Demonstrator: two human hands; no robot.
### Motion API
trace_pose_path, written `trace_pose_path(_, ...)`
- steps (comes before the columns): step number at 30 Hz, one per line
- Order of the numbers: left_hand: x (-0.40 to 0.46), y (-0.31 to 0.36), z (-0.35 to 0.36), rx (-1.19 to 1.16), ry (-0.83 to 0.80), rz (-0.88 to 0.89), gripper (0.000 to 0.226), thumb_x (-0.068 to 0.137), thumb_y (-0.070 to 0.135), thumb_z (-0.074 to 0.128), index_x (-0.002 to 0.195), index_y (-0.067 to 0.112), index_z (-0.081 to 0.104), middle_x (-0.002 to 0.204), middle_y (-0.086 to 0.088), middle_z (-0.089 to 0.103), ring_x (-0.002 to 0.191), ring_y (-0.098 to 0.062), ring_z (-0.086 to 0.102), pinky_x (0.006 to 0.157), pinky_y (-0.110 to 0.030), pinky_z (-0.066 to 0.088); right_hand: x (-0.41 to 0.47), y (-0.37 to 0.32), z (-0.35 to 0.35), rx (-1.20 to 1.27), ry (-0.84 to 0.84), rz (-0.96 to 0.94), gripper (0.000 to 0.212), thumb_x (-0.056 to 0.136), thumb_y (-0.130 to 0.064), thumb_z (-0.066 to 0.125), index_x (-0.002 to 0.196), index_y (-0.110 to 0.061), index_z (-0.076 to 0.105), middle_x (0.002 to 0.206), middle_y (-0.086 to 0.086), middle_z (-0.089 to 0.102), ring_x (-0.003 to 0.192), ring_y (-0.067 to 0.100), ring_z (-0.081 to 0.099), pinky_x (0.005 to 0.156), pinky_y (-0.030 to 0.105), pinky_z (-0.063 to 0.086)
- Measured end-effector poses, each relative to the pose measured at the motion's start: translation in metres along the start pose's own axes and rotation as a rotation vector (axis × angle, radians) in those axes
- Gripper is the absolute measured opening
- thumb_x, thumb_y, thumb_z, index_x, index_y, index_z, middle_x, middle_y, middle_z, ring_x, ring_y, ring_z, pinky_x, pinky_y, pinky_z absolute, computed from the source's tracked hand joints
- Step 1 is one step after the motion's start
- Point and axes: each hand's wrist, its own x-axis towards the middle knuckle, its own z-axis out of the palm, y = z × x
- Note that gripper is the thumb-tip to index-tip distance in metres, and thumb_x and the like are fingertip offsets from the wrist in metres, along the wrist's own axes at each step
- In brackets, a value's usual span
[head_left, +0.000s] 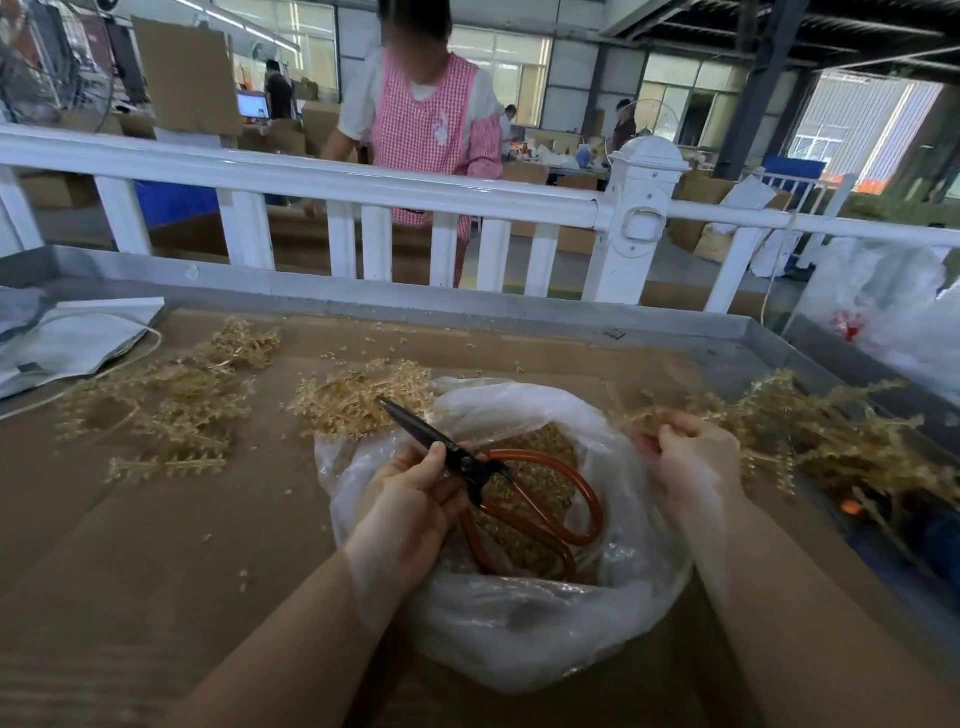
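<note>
While the left hand (410, 499) clamps its fingers on the scissors (470, 464) at the pivot, shut blades point to 11 o'clock, orange loops trail to 5 o'clock over the plastic bag (519, 623) | right hand (696, 457) fingers pinch a tan sprig (631, 418) at the bag's 2 o'clock rim | loose sprigs (166, 400) lie at 10 o'clock on the surface (156, 545)

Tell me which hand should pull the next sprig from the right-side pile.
Right. The right hand pinches strands at the edge of the sprig pile, while the left hand grips the scissors over the plastic bag.
</note>
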Motion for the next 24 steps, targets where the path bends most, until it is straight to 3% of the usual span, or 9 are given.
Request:
trace_pose_path(3,0.0,0.0,0.001,0.008,0.007,0.005,0.019,0.098,0.005,0.041,0.088,0.008,0.056,0.072,-0.006,0.07,0.07,-0.021,0.071,0.055,-0.027,0.057,0.0,0.004,-0.005,-0.225,-0.016,-0.096,0.025,0.096,-0.001,0.05,0.116,-0.003,0.065,0.09,0.011,0.069,0.074,0.021,0.066,0.068,0.026,0.055)
trace_pose_path(6,-0.001,0.0,0.0,0.013,0.011,-0.005,0.018,0.098,0.005,0.041,0.089,0.007,0.056,0.074,-0.009,0.071,0.074,-0.024,0.071,0.055,-0.028,0.057,-0.003,0.001,-0.01,-0.516,-0.019,-0.217,0.02,0.092,-0.011,0.061,0.109,-0.006,0.069,0.101,0.012,0.07,0.093,0.028,0.065,0.084,0.037,0.052)
trace_pose_path(7,-0.001,0.001,0.0,0.013,0.012,-0.007,0.018,0.098,0.005,0.041,0.089,0.006,0.057,0.074,-0.009,0.071,0.075,-0.024,0.071,0.055,-0.028,0.057,-0.007,-0.002,-0.011,-0.595,-0.009,-0.236,0.02,0.09,-0.016,0.063,0.107,-0.006,0.067,0.099,0.01,0.068,0.093,0.028,0.063,0.083,0.036,0.05)
trace_pose_path(9,-0.002,0.001,0.001,0.013,0.017,-0.008,0.018,0.098,0.005,0.041,0.089,0.006,0.057,0.074,-0.009,0.071,0.074,-0.023,0.071,0.055,-0.028,0.057,-0.017,-0.008,-0.009,-0.716,0.038,-0.298,0.023,0.091,-0.02,0.063,0.109,-0.006,0.059,0.092,0.006,0.062,0.085,0.026,0.06,0.073,0.034,0.046)
trace_pose_path(12,-0.002,0.002,0.002,0.021,0.027,-0.006,0.018,0.098,0.005,0.042,0.088,0.006,0.057,0.072,-0.008,0.07,0.073,-0.022,0.071,0.057,-0.028,0.057,-0.046,-0.013,0.001,-0.721,-0.005,-0.629,0.022,0.094,-0.024,0.058,0.11,-0.01,0.054,0.084,0.001,0.061,0.071,0.015,0.057,0.063,0.031,0.049)
trace_pose_path(16,-0.005,0.004,0.007,0.03,0.05,-0.025,0.018,0.098,0.005,0.043,0.087,0.006,0.056,0.071,-0.007,0.071,0.069,-0.021,0.071,0.057,-0.029,0.058,-0.096,-0.013,0.018,-0.73,-0.281,-1.049,0.019,0.09,-0.034,0.061,0.104,-0.02,0.062,0.078,-0.018,0.055,0.063,-0.006,0.05,0.068,0.002,0.043)
trace_pose_path(18,-0.007,0.006,0.009,0.019,0.069,-0.032,0.017,0.098,0.005,0.043,0.088,0.006,0.057,0.069,-0.007,0.071,0.064,-0.02,0.071,0.053,-0.028,0.057,-0.108,-0.004,0.023,-0.892,-0.437,-1.072,0.036,0.085,-0.039,0.06,0.118,-0.023,0.059,0.088,-0.013,0.063,0.078,0.003,0.06,0.074,0.005,0.043)
trace_pose_path(20,-0.008,0.007,0.01,0.021,0.085,-0.036,0.016,0.098,0.005,0.043,0.09,0.005,0.057,0.07,-0.009,0.071,0.065,-0.02,0.071,0.052,-0.027,0.056,-0.111,0.007,0.026,-0.988,-0.512,-1.028,0.056,0.084,-0.042,0.055,0.136,-0.028,0.045,0.109,-0.007,0.065,0.102,0.013,0.06,0.083,0.021,0.047)
trace_pose_path(24,-0.011,0.01,0.014,0.018,0.069,-0.044,0.015,0.099,0.005,0.043,0.101,0.002,0.057,0.084,-0.014,0.071,0.076,-0.021,0.071,0.061,-0.028,0.058,-0.11,0.02,0.032,-0.953,-0.534,-0.962,0.062,0.084,-0.032,0.058,0.143,-0.03,0.038,0.116,-0.002,0.059,0.111,0.016,0.053,0.091,0.024,0.042)
